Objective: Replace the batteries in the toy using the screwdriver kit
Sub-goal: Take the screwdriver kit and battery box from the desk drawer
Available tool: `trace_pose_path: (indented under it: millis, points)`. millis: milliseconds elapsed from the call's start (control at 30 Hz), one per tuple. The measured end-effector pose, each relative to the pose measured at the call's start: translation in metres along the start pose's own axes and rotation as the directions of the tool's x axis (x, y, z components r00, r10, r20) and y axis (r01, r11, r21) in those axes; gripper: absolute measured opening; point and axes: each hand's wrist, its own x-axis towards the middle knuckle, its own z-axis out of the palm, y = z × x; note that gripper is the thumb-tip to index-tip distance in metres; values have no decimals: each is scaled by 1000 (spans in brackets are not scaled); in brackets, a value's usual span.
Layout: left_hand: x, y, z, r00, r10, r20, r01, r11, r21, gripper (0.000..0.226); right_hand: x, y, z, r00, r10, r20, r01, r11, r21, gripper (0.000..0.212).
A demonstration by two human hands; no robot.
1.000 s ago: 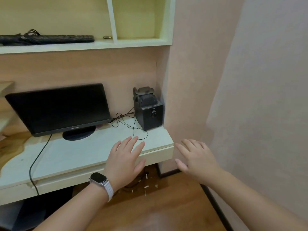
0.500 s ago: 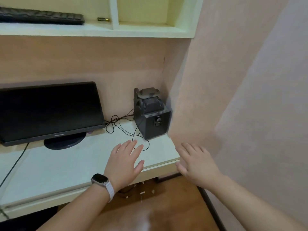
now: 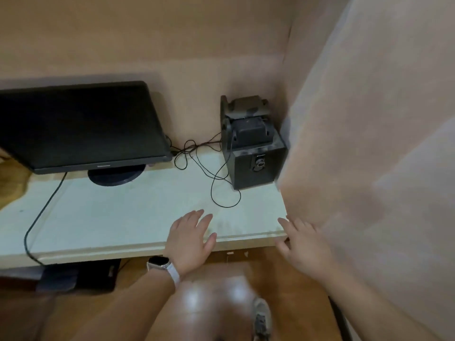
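Note:
No toy, battery or screwdriver kit shows in the head view. My left hand (image 3: 190, 238), with a white watch on the wrist, is stretched out flat with fingers spread over the front edge of the pale desk (image 3: 118, 217). My right hand (image 3: 301, 242) is also flat and spread, at the desk's right front corner beside the wall. Neither hand holds anything.
A black monitor (image 3: 78, 126) stands on the desk at the left, its cable (image 3: 37, 217) trailing over the front edge. A black speaker box (image 3: 251, 153) with thin tangled wires (image 3: 209, 173) sits in the back right corner. A wall (image 3: 369, 143) closes the right side. Wooden floor lies below.
My view has tilted down and come closer to the desk; the shelf above has left the frame. Both hands stay spread and have moved forward over the desk's front edge.

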Motion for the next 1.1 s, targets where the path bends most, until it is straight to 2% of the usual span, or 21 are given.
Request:
trace_pose_path:
  millis: [133, 267, 400, 500, 633, 733, 833, 933, 1033, 1100]
  points:
    - [1, 7, 25, 990, -136, 42, 138, 989, -56, 53, 24, 24, 20, 993, 24, 118, -36, 994, 101, 54]
    - [-2, 5, 51, 964, -262, 47, 265, 961, -76, 52, 42, 45, 47, 986, 43, 164, -81, 970, 231, 54]
    - [-8, 7, 76, 925, -369, 93, 377, 921, -95, 44, 48, 55, 72, 955, 154, 254, -238, 908, 346, 61]
    - [-12, 6, 97, 839, -506, 198, 538, 827, -164, 39, 48, 61, 94, 920, 221, 323, -353, 825, 442, 62]
    - [-7, 2, 121, 687, -645, 335, 726, 591, -351, 46, 55, 65, 113, 856, 312, 413, -503, 689, 521, 54]
    - [0, 3, 136, 607, -692, 391, 781, 428, -456, 51, 63, 68, 131, 811, 329, 484, -576, 599, 556, 61]
    - [7, 5, 145, 527, -755, 391, 790, 265, -553, 51, 67, 69, 143, 796, 332, 506, -597, 563, 571, 56]
    - [11, 5, 155, 488, -795, 359, 795, 235, -560, 51, 69, 70, 152, 790, 322, 522, -607, 532, 590, 58]
    - [14, 0, 160, 457, -820, 345, 807, 219, -549, 63, 70, 74, 161, 778, 320, 540, -618, 538, 572, 64]
    - [15, -5, 164, 477, -807, 348, 818, 264, -510, 65, 71, 74, 162, 783, 337, 523, -615, 547, 568, 56]
